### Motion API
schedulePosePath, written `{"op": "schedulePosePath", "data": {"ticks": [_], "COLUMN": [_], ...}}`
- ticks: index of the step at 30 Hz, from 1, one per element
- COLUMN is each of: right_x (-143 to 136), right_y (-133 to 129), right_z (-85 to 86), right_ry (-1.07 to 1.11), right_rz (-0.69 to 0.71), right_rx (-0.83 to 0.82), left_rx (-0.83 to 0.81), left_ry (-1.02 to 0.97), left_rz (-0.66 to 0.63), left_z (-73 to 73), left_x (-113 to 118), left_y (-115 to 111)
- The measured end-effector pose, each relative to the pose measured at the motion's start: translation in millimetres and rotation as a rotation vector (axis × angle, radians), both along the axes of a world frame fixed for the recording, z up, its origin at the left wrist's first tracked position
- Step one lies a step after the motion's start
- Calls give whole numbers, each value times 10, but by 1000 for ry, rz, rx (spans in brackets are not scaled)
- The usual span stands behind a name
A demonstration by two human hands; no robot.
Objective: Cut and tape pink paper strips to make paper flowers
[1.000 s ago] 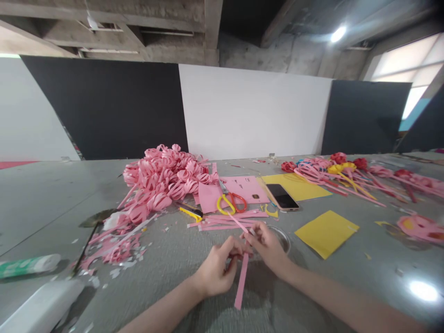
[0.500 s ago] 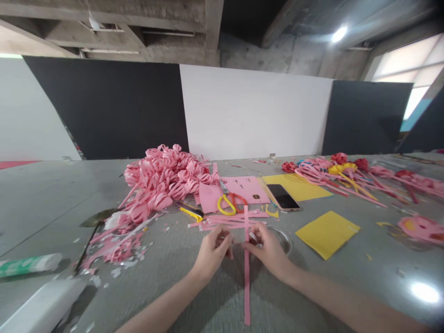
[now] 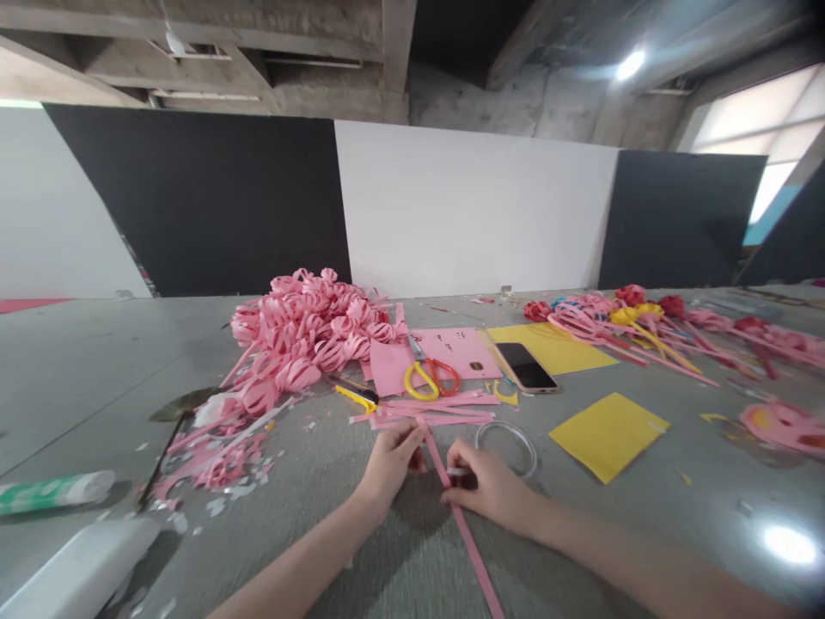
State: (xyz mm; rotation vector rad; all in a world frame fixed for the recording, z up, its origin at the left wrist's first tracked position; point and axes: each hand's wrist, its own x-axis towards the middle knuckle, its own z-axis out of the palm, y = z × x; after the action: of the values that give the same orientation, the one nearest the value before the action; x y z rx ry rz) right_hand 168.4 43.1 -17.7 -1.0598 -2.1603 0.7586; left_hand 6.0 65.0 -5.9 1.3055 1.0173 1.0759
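Note:
A long pink paper strip [image 3: 473, 546] runs at a slant between my hands toward the near side. Its far end is pinched in the closed fingers of my left hand [image 3: 388, 468]. My right hand [image 3: 491, 488] has thumb and fingers closed on the strip lower down. A small white piece [image 3: 457, 471] shows between its fingers; I cannot make out its kind. Just behind the right hand lies a clear ring like a tape roll [image 3: 534, 456]. Beyond both hands are several flat pink strips [image 3: 444, 414] and scissors [image 3: 430, 378] with yellow and orange handles.
A heap of pink paper loops [image 3: 315, 331] stands at the back left, near a yellow cutter knife [image 3: 357, 395]. To the right lie a phone [image 3: 525, 368] and a yellow paper sheet [image 3: 609, 437]. A green and white tube [image 3: 58, 492] and a white box [image 3: 83, 567] sit at the left.
The pink strip has turned from straight to slanted, its far end now toward the left. My left hand has taken hold of that end, and my right hand sits slightly lower on the strip.

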Motion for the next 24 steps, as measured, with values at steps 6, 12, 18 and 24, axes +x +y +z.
{"op": "schedulePosePath", "data": {"ticks": [6,12,18,24], "right_x": [-12,-3,30,47], "right_y": [-37,-9,44,77], "right_z": [61,98,55,-6], "right_ry": [8,121,132,177], "right_rz": [-26,-64,-131,-187], "right_rx": [88,233,288,267], "left_rx": [24,64,103,108], "left_ry": [46,92,163,195], "left_rz": [-16,-155,-278,-322], "left_z": [5,12,-46,-35], "left_x": [-8,0,-8,-3], "left_y": [4,-3,-6,-31]}}
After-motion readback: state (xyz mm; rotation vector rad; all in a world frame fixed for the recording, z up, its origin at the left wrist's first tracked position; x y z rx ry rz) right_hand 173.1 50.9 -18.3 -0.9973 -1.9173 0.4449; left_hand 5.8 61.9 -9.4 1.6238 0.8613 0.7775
